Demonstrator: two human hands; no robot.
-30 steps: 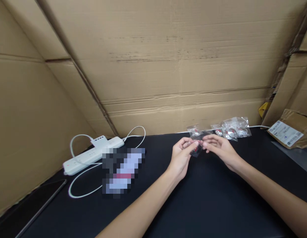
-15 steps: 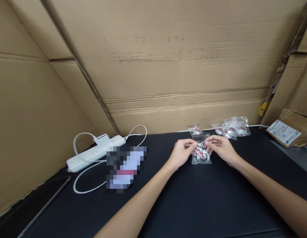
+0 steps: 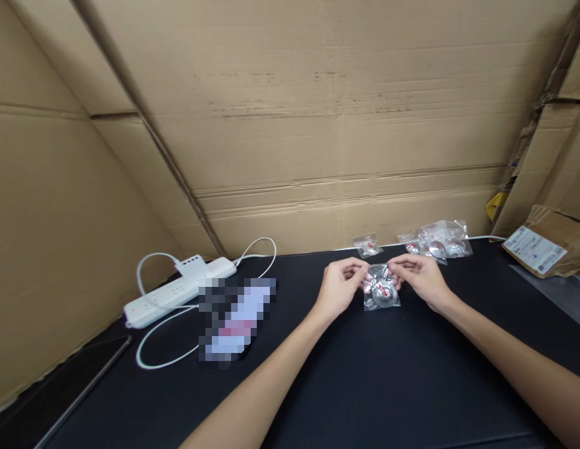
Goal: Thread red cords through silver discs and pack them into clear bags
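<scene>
A small clear plastic bag (image 3: pixel 382 304) hangs or lies between my hands over the black table; I cannot tell whether it touches the surface. Inside it is a round, shiny metal piece (image 3: pixel 387 295) with a red mark at its middle. My left hand (image 3: pixel 342 285) pinches the bag's upper left edge between thumb and fingers. On the opposite upper edge, my right hand (image 3: pixel 418 277) grips in the same way. Beyond my hands lies a similar bagged disc (image 3: pixel 367 246), and several more bagged discs (image 3: pixel 437 243) are clustered to its right.
On the left, a white power strip (image 3: pixel 178 292) with looping white cables sits beside a blurred-out object (image 3: pixel 241 321). A dark flat panel (image 3: pixel 75 380) lies at the left edge. Cardboard walls (image 3: pixel 318 137) enclose the table. At right rests a labelled brown package (image 3: pixel 547 243).
My hands have drawn slightly apart at the bag's top, and its upper edge now looks stretched flatter between them. The other bags have stayed where they were.
</scene>
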